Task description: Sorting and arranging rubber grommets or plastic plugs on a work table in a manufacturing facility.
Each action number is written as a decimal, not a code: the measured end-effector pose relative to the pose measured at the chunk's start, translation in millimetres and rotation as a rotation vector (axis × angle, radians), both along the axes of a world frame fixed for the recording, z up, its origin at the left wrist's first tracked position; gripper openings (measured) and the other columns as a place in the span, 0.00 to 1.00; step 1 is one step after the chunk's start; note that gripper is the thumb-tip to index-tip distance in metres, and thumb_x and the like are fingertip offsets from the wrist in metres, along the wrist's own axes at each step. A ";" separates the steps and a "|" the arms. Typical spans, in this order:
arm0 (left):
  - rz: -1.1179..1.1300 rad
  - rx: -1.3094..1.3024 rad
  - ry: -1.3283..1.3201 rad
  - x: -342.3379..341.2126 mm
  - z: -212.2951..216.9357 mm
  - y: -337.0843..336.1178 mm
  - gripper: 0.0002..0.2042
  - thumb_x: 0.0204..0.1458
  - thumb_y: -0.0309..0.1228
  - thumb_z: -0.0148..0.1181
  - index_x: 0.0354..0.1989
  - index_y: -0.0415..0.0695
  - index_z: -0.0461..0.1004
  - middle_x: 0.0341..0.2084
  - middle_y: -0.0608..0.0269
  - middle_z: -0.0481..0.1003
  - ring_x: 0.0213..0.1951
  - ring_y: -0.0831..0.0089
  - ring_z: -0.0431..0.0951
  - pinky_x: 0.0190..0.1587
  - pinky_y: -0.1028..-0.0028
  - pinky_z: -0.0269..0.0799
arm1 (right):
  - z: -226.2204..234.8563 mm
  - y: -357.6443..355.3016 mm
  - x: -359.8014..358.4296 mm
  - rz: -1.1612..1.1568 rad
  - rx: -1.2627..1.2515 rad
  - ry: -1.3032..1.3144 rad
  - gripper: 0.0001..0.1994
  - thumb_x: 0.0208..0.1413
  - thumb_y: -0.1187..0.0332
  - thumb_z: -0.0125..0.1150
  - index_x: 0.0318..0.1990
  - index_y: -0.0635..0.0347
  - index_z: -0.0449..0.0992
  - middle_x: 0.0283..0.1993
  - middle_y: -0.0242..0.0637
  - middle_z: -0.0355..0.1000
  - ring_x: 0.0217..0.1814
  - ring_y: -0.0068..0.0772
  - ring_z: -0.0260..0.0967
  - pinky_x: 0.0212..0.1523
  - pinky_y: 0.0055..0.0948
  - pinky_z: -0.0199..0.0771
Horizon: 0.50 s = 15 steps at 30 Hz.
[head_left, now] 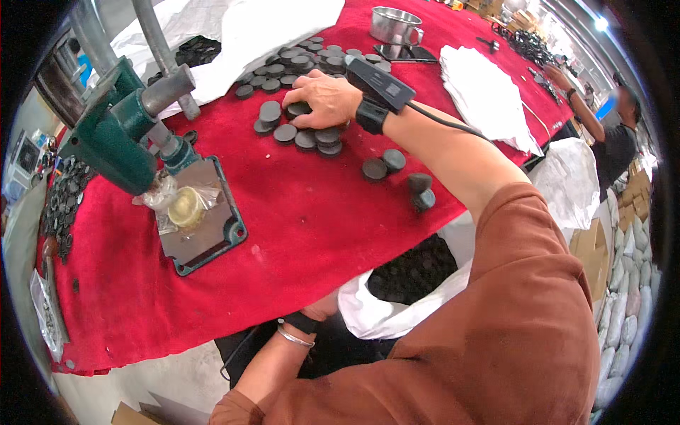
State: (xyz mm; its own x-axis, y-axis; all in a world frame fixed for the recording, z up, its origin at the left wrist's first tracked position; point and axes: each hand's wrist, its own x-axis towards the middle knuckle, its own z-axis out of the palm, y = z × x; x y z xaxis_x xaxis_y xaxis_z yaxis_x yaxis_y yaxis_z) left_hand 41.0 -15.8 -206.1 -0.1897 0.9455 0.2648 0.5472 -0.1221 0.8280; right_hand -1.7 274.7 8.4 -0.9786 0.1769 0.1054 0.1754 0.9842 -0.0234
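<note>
My right hand (324, 101) reaches over the middle of the red-covered table, its thumb and fingers curled around a black disc (299, 108). More dark round discs (285, 134) lie close under and beside it, some stacked on each other. A larger spread of discs (297, 62) extends behind the hand. Low by the table's near edge is my left hand (323, 306), next to the rim of a white sack (361, 316) that holds many dark pieces (414, 273). The fingers of this hand are hidden, so its hold does not show.
A green hand press (120, 131) with a metal base plate (202, 223) stands at the left. Between my right forearm and the edge lie several loose discs (394, 160). A steel mug (394, 25) and white cloth (485, 95) sit farther back. Another person (616, 145) is at the far right.
</note>
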 end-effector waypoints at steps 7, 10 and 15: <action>-0.186 -0.333 -1.495 5.2 8.4 11.7 0.25 0.63 0.44 0.46 0.61 0.38 0.65 0.59 0.53 0.68 0.59 0.60 0.69 0.63 0.62 0.65 | 1.5 -24.5 96.0 0.056 -0.096 0.074 0.21 0.49 0.52 0.61 0.49 0.47 0.77 0.49 0.42 0.69 0.55 0.49 0.64 0.53 0.44 0.70; -0.574 -0.198 -1.798 -6.5 -19.5 13.2 0.26 0.62 0.46 0.47 0.60 0.37 0.66 0.58 0.53 0.70 0.57 0.61 0.71 0.61 0.61 0.67 | 1.5 -44.1 134.9 0.073 -0.107 0.117 0.19 0.46 0.53 0.62 0.46 0.46 0.78 0.48 0.42 0.69 0.53 0.48 0.66 0.50 0.45 0.73; -0.390 -0.307 -1.628 2.1 -4.4 19.0 0.23 0.62 0.42 0.51 0.58 0.38 0.67 0.55 0.55 0.72 0.54 0.63 0.73 0.58 0.62 0.69 | 14.1 -87.6 196.8 -0.010 -0.209 0.077 0.18 0.44 0.60 0.64 0.44 0.54 0.76 0.53 0.47 0.66 0.55 0.52 0.63 0.54 0.44 0.68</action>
